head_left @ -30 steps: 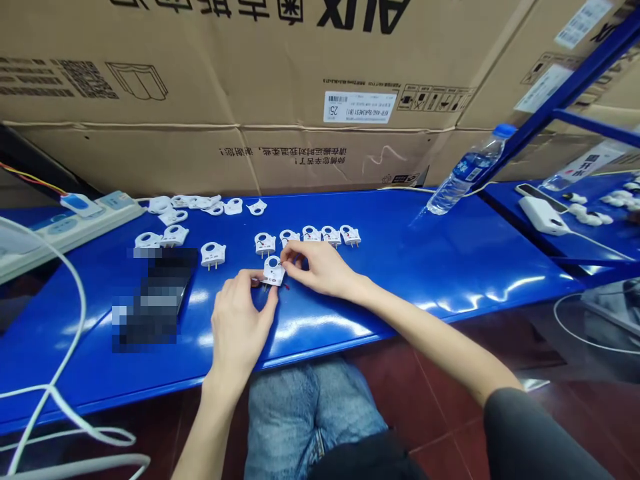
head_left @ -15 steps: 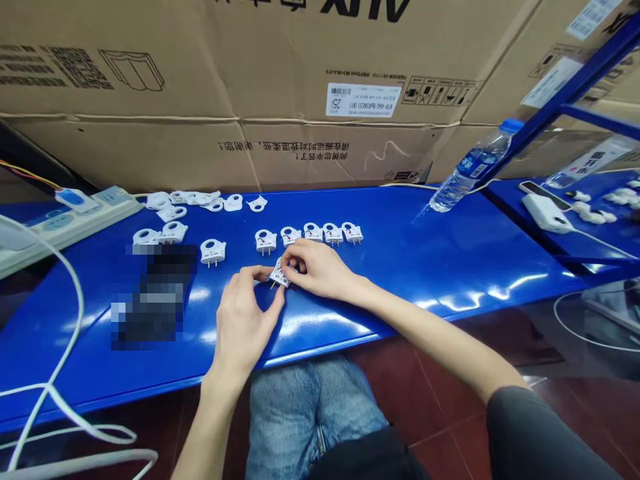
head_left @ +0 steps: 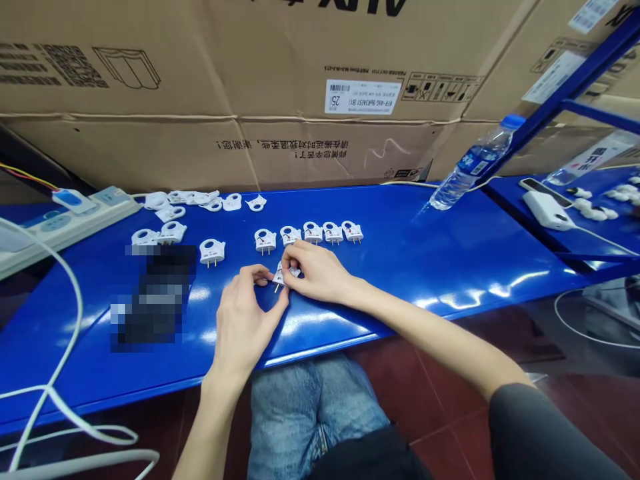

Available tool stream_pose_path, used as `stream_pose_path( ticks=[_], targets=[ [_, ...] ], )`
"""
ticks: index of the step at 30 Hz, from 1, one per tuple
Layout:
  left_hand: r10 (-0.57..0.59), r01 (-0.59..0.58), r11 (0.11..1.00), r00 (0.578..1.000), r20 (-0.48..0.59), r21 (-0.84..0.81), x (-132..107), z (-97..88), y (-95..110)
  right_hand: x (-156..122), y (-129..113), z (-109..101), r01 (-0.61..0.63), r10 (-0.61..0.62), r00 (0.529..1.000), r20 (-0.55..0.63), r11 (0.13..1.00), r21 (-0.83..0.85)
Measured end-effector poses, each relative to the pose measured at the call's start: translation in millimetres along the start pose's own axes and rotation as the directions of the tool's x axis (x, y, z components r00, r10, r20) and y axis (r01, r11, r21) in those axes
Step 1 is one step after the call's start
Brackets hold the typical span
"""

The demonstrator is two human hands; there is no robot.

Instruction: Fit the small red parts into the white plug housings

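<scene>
Between my two hands is a white plug (head_left: 279,275) with a ring-shaped handle, tilted, its metal pins pointing down toward me. My left hand (head_left: 247,310) grips its left side with thumb and fingertips. My right hand (head_left: 317,272) is closed over its right side, the fingers hiding much of it; I cannot tell if a small part is pinched there. Just beyond stands a row of similar plugs (head_left: 313,233) with dark and red bits inside. Another plug (head_left: 213,251) is set apart to the left.
White plug pieces (head_left: 173,212) lie in a cluster at the back left, beside a power strip (head_left: 95,213). A blurred dark object (head_left: 157,293) lies left on the blue table (head_left: 400,267). A water bottle (head_left: 473,167) leans on the rack; a large carton (head_left: 280,87) stands behind.
The plug between my hands has tilted and shifted slightly to the right and away from my left fingertips. My right hand has turned a little over it; the row of plugs is unchanged.
</scene>
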State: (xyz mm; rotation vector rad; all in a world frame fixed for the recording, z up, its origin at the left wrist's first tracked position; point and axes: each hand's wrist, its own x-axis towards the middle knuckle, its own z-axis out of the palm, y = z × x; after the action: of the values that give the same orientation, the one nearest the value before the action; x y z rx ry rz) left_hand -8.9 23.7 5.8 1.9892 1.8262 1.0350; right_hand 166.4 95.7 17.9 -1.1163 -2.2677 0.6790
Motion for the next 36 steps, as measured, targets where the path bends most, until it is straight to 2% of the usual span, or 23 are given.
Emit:
stream_pose_path(
  ticks=[5,13,19,22,26,30,33,36],
  targets=[
    [0.001,0.000,0.999,1.000,-0.018,0.044,0.0,-0.1,-2.1,-0.1,-0.3,-4.9,0.036,-0.035,0.999,0.016,0.999,-0.034],
    [0.135,-0.136,0.986,0.991,0.011,0.096,0.8,-3.1,-2.8,0.6,1.8,-5.5,0.060,-0.059,0.998,0.022,0.997,-0.038],
    [0.185,-0.185,0.976,0.983,0.013,0.112,0.0,-4.5,-3.1,5.0,6.9,-26.0,0.072,-0.073,0.997,-0.034,0.997,-0.020],
    [0.155,-0.149,0.977,0.988,-0.028,0.152,0.2,-6.1,-3.8,6.4,9.7,-38.7,0.094,-0.094,0.995,-0.012,0.995,0.018],
    [0.098,-0.074,0.978,0.988,-0.118,0.195,0.5,-8.3,-6.6,4.9,10.2,-43.9,0.130,-0.138,0.978,0.157,0.990,0.061],
    [-0.029,0.064,0.978,0.983,-0.179,0.197,0.7,-10.1,-10.8,2.2,9.0,-39.4,0.154,-0.162,0.940,0.299,0.987,0.052],
    [-0.105,0.151,0.969,0.969,-0.224,0.198,1.2,-11.7,-12.8,1.4,7.8,-37.7,0.167,-0.171,0.925,0.340,0.985,0.041],
    [-0.114,0.172,0.959,0.962,-0.250,0.225,2.5,-13.1,-12.9,1.4,7.0,-38.1,0.177,-0.180,0.920,0.349,0.983,0.041]
  ],
)
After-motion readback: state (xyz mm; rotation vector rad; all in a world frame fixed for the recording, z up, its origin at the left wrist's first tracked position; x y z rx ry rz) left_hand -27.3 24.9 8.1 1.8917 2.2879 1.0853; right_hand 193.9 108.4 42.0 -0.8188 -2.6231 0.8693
